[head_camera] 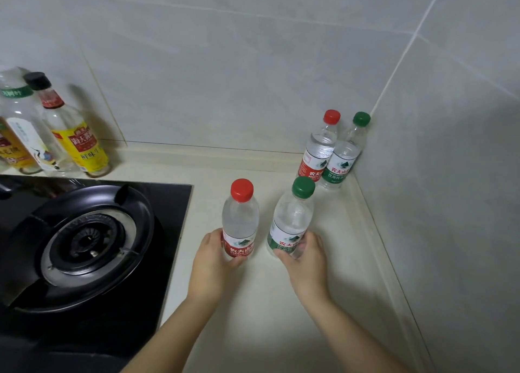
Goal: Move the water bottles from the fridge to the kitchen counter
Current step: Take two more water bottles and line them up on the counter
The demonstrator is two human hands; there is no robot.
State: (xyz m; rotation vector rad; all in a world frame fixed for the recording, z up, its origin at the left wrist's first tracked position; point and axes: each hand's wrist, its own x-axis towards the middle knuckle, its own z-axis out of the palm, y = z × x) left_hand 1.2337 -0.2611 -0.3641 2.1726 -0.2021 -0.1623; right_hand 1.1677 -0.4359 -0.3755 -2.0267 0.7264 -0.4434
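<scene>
On the tabletop (253,302), two bottles down at 6 o'clock: left hand (213,263) wrapped round the red-cap bottle (240,220), right hand (305,257) round the green-cap bottle (292,218). Two more parked at 2 o'clock. Could topple if let go tilted, or roll toward the stove (90,243) at 9.

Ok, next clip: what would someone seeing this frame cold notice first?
Probably the two hands at centre: the left hand has its grip on a clear plastic water bottle with a red cap, the right hand on one with a green cap, both upright on the cream kitchen counter. Behind them, a matching red-capped bottle and green-capped bottle stand in the tiled corner. The black gas stove fills the left.
</scene>
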